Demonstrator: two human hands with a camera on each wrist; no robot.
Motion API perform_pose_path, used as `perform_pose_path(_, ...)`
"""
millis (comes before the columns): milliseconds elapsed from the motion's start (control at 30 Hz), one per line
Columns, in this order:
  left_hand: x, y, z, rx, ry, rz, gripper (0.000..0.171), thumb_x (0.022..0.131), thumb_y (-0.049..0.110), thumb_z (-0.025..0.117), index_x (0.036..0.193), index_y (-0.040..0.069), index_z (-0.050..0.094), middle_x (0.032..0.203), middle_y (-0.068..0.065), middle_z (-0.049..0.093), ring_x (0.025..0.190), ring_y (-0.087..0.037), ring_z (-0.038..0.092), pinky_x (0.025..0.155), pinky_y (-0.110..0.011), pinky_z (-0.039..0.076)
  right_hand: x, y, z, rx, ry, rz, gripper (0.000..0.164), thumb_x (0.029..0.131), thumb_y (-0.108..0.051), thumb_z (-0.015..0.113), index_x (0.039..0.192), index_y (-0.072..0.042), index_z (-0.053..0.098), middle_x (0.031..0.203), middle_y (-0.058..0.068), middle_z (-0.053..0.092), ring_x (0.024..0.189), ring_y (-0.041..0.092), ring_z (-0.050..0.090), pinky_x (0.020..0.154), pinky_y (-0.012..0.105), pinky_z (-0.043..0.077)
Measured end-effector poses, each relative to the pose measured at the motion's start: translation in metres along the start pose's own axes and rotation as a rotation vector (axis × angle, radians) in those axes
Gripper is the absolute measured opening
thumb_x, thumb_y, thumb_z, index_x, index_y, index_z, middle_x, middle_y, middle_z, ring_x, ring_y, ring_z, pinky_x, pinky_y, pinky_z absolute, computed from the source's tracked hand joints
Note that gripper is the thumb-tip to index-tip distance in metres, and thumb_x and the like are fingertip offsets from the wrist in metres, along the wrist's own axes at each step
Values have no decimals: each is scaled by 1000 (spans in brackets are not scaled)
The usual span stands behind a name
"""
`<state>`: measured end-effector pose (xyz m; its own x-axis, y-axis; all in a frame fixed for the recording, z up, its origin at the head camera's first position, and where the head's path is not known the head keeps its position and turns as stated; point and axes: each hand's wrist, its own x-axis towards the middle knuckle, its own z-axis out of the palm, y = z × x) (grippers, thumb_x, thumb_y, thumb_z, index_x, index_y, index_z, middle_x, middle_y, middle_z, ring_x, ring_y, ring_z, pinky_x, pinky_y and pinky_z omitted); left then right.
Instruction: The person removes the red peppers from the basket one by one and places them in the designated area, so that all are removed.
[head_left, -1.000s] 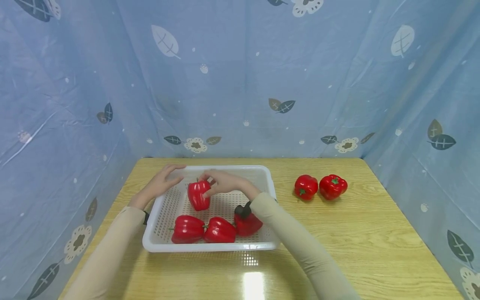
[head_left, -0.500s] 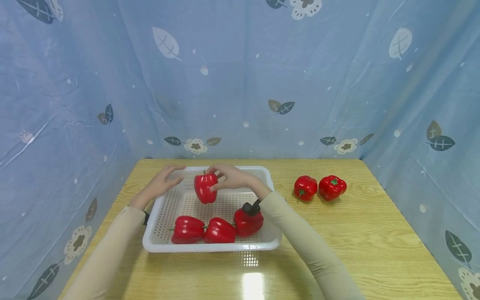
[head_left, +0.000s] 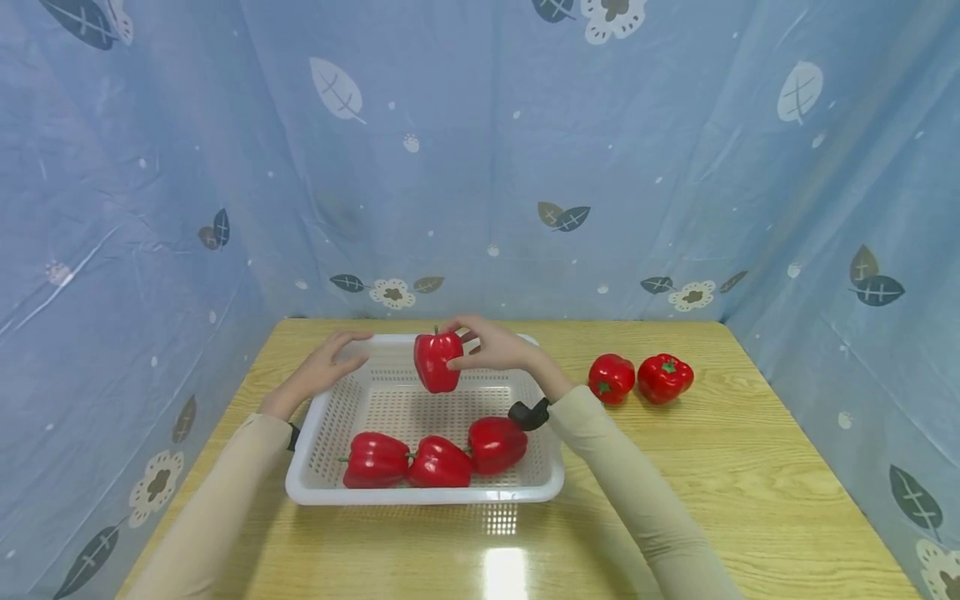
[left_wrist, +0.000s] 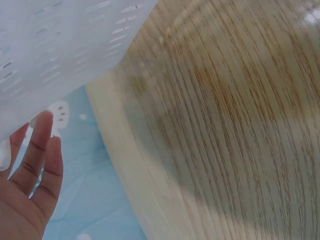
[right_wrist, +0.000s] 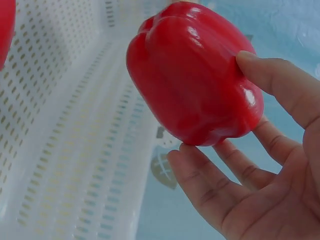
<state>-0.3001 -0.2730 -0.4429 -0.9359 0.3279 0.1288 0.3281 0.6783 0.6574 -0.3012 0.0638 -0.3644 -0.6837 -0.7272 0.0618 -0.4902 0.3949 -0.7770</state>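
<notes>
My right hand [head_left: 491,343] pinches a red bell pepper [head_left: 437,362] between thumb and fingers, its stem up, raised above the far part of the white perforated basket [head_left: 420,495]. In the right wrist view the thumb presses one side of the pepper [right_wrist: 195,75], with fingertips on its other side. My left hand [head_left: 322,368] stays at the basket's far left corner, thumb spread from the fingers. In the left wrist view its fairly straight fingers [left_wrist: 37,155] lie close to the basket's outer wall; the thumb is hidden there. Three red peppers [head_left: 439,462] lie along the basket's near side.
Two more red peppers [head_left: 612,378] sit side by side on the wooden table [head_left: 720,467], right of the basket. A blue patterned curtain [head_left: 450,167] encloses the table's back and sides. Black wrist bands show at both sleeves.
My right hand has lifted the pepper from the basket's left part, moving up and to the right. The left hand and the other peppers have stayed put.
</notes>
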Motion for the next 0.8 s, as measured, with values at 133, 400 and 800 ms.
perform_pose_path(133, 0, -2, 0, 8, 7, 15, 53, 92, 40, 54, 137, 13, 44, 142, -17, 36, 130, -40, 31, 100, -66, 26, -7, 1, -7, 2, 28, -15, 49, 80, -17, 72, 123, -13, 50, 125, 4, 50, 112, 24, 51, 85, 35, 51)
perform_pose_path(400, 0, -2, 0, 6, 17, 26, 52, 92, 40, 54, 136, 15, 45, 141, -17, 36, 130, -39, 32, 100, -65, 26, -25, -7, -19, 1, 92, -50, 48, 81, -9, 69, 123, -2, 48, 124, 14, 50, 113, 32, 51, 86, 41, 51)
perform_pose_path(800, -1, -2, 0, 10, 11, 11, 51, 92, 43, 53, 136, 20, 45, 141, -14, 37, 129, -39, 33, 99, -65, 29, -49, 3, -37, 23, 208, -37, 51, 80, -7, 70, 124, -2, 45, 123, 15, 50, 110, 35, 52, 86, 45, 51)
